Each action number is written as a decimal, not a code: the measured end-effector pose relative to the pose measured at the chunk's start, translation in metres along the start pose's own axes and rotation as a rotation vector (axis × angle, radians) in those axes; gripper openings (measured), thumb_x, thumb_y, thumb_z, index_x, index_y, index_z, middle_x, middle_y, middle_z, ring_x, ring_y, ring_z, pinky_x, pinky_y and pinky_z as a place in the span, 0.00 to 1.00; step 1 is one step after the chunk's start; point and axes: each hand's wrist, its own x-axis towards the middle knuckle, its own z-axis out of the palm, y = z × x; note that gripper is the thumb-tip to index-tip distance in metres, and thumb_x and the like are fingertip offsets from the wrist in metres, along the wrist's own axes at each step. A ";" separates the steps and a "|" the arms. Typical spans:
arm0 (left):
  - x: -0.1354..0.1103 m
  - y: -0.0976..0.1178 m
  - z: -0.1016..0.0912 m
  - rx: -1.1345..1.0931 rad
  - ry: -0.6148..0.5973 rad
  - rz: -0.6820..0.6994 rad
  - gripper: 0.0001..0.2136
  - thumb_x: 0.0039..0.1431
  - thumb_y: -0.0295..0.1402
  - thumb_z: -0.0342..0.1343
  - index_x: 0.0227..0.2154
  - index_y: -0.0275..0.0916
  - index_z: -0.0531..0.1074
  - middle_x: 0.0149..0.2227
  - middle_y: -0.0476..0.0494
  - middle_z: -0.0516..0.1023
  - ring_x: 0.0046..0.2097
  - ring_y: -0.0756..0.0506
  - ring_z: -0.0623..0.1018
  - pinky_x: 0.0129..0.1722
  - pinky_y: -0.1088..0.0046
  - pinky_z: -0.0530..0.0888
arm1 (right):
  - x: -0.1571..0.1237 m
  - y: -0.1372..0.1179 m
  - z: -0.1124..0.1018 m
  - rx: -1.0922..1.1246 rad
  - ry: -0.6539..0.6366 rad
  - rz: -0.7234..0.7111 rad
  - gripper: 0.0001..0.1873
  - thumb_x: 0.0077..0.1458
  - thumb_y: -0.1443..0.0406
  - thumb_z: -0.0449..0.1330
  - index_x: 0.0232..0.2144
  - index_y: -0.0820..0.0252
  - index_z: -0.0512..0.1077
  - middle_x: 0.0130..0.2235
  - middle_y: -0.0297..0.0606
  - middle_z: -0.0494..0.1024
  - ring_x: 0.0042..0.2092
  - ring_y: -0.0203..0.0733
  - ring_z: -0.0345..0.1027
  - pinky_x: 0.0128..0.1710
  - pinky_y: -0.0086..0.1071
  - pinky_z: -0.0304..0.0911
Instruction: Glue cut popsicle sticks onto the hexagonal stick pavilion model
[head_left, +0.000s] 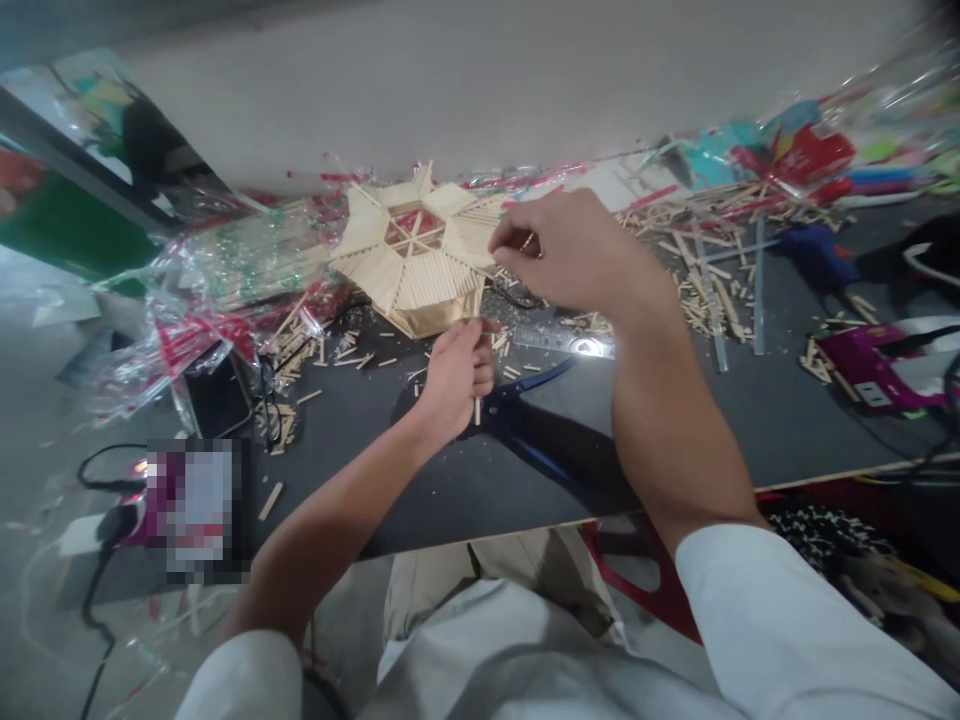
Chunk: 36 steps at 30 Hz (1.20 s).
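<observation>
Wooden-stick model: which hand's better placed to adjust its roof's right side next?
Likely your right hand: it's at that side of the roof; your left hand grips a wooden stick below.

A pale, whitish shirt (465, 655) at bottom centre, softly creased! Its left sleeve (247, 680) shows lower left, the right sleeve (795, 610) broad at lower right, both short, plain-hemmed. Beige trousers (424, 590) peek out above the shirt, and left hand (454, 375) and right hand (570, 245) are bare, five-fingered, ungloved.
</observation>
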 end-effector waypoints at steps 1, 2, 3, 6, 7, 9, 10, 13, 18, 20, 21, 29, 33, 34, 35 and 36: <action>0.003 0.002 0.008 -0.036 0.000 -0.016 0.13 0.74 0.28 0.44 0.32 0.36 0.68 0.19 0.60 0.51 0.16 0.58 0.49 0.17 0.82 0.44 | 0.000 0.000 0.000 0.002 0.002 -0.006 0.09 0.59 0.68 0.61 0.37 0.55 0.82 0.40 0.43 0.84 0.43 0.54 0.78 0.47 0.47 0.69; 0.006 0.004 0.015 -0.073 -0.001 -0.028 0.13 0.73 0.25 0.43 0.31 0.37 0.68 0.19 0.60 0.51 0.16 0.57 0.49 0.17 0.81 0.44 | 0.001 0.000 0.001 0.001 0.002 -0.010 0.09 0.59 0.68 0.60 0.37 0.55 0.82 0.40 0.43 0.85 0.42 0.54 0.78 0.47 0.46 0.70; 0.008 0.006 0.021 -0.112 -0.004 -0.038 0.13 0.71 0.24 0.42 0.31 0.37 0.67 0.19 0.59 0.51 0.16 0.57 0.49 0.17 0.81 0.44 | 0.002 0.001 0.001 -0.002 -0.001 -0.011 0.09 0.59 0.68 0.60 0.38 0.55 0.82 0.40 0.43 0.85 0.42 0.53 0.78 0.47 0.46 0.70; 0.015 0.008 0.033 -0.243 0.017 -0.020 0.11 0.68 0.22 0.43 0.30 0.39 0.65 0.20 0.59 0.51 0.17 0.56 0.50 0.18 0.80 0.45 | 0.006 0.005 0.005 0.003 -0.016 -0.002 0.09 0.59 0.67 0.61 0.39 0.56 0.82 0.40 0.42 0.84 0.41 0.51 0.78 0.47 0.45 0.69; 0.016 0.009 0.035 -0.280 0.030 -0.011 0.10 0.67 0.22 0.44 0.30 0.39 0.64 0.20 0.59 0.50 0.17 0.56 0.50 0.18 0.80 0.45 | 0.007 0.006 0.006 0.014 -0.027 -0.003 0.09 0.59 0.67 0.61 0.39 0.56 0.82 0.40 0.42 0.84 0.41 0.51 0.77 0.47 0.45 0.69; 0.017 0.010 0.036 -0.327 0.042 -0.011 0.10 0.66 0.22 0.46 0.29 0.39 0.63 0.20 0.59 0.50 0.18 0.56 0.50 0.18 0.80 0.46 | 0.009 0.008 0.008 0.042 -0.052 -0.008 0.10 0.60 0.67 0.60 0.39 0.57 0.82 0.40 0.41 0.84 0.42 0.49 0.77 0.48 0.44 0.68; 0.018 0.010 0.036 -0.336 0.043 -0.017 0.10 0.66 0.22 0.46 0.29 0.39 0.63 0.20 0.59 0.50 0.18 0.56 0.50 0.18 0.80 0.46 | 0.009 0.008 0.008 0.053 -0.060 -0.007 0.10 0.60 0.67 0.60 0.39 0.58 0.82 0.40 0.41 0.84 0.42 0.48 0.77 0.48 0.43 0.68; 0.018 0.008 0.034 -0.345 0.049 -0.015 0.11 0.66 0.22 0.45 0.28 0.39 0.63 0.19 0.58 0.51 0.17 0.56 0.50 0.18 0.79 0.45 | 0.010 0.007 0.008 0.062 -0.080 -0.001 0.11 0.61 0.66 0.59 0.39 0.58 0.81 0.40 0.40 0.83 0.42 0.46 0.76 0.47 0.41 0.68; 0.020 0.004 0.031 -0.344 0.064 0.011 0.11 0.62 0.19 0.42 0.27 0.39 0.62 0.18 0.58 0.50 0.17 0.55 0.50 0.19 0.79 0.45 | 0.011 0.006 0.010 0.070 -0.113 0.010 0.10 0.61 0.64 0.60 0.38 0.59 0.81 0.41 0.41 0.82 0.43 0.46 0.75 0.47 0.40 0.67; 0.021 0.002 0.030 -0.340 0.048 0.015 0.11 0.61 0.20 0.42 0.28 0.39 0.63 0.18 0.58 0.50 0.17 0.55 0.50 0.19 0.78 0.45 | 0.012 0.006 0.012 0.070 -0.104 0.018 0.10 0.60 0.65 0.60 0.38 0.59 0.81 0.41 0.41 0.82 0.43 0.46 0.75 0.47 0.40 0.67; 0.022 0.001 0.030 -0.339 0.043 0.015 0.11 0.62 0.20 0.41 0.28 0.39 0.63 0.18 0.58 0.50 0.17 0.55 0.50 0.19 0.78 0.45 | 0.012 0.007 0.013 0.072 -0.096 0.019 0.09 0.59 0.65 0.60 0.38 0.59 0.81 0.40 0.41 0.82 0.43 0.46 0.75 0.48 0.41 0.67; 0.024 0.000 0.026 -0.322 0.013 -0.006 0.11 0.64 0.21 0.41 0.28 0.40 0.62 0.19 0.58 0.50 0.17 0.55 0.50 0.18 0.78 0.46 | 0.012 0.005 0.018 0.121 -0.048 0.046 0.04 0.57 0.67 0.63 0.34 0.57 0.78 0.38 0.38 0.82 0.41 0.45 0.75 0.45 0.39 0.67; 0.026 0.005 0.022 -0.341 -0.017 -0.060 0.12 0.67 0.24 0.42 0.27 0.39 0.63 0.18 0.59 0.47 0.17 0.55 0.48 0.17 0.79 0.45 | 0.011 0.003 0.017 0.120 -0.055 0.053 0.04 0.58 0.68 0.62 0.34 0.57 0.77 0.38 0.39 0.82 0.40 0.44 0.74 0.45 0.39 0.67; 0.027 0.006 0.021 -0.355 -0.034 -0.080 0.12 0.67 0.25 0.43 0.27 0.39 0.63 0.18 0.59 0.46 0.17 0.55 0.47 0.17 0.79 0.45 | 0.010 0.003 0.017 0.116 -0.053 0.053 0.04 0.58 0.69 0.62 0.34 0.57 0.77 0.38 0.39 0.81 0.40 0.44 0.74 0.45 0.39 0.67; 0.028 0.007 0.020 -0.372 -0.051 -0.097 0.12 0.68 0.26 0.44 0.27 0.39 0.64 0.18 0.59 0.46 0.17 0.55 0.46 0.16 0.79 0.45 | 0.010 0.003 0.017 0.113 -0.050 0.053 0.03 0.57 0.69 0.62 0.34 0.57 0.77 0.38 0.39 0.81 0.40 0.44 0.74 0.45 0.39 0.67; 0.029 0.008 0.019 -0.390 -0.069 -0.110 0.12 0.68 0.27 0.44 0.27 0.39 0.64 0.18 0.59 0.45 0.17 0.55 0.46 0.16 0.79 0.45 | 0.010 0.003 0.017 0.112 -0.048 0.053 0.03 0.57 0.69 0.62 0.34 0.57 0.77 0.38 0.39 0.81 0.40 0.44 0.74 0.45 0.39 0.67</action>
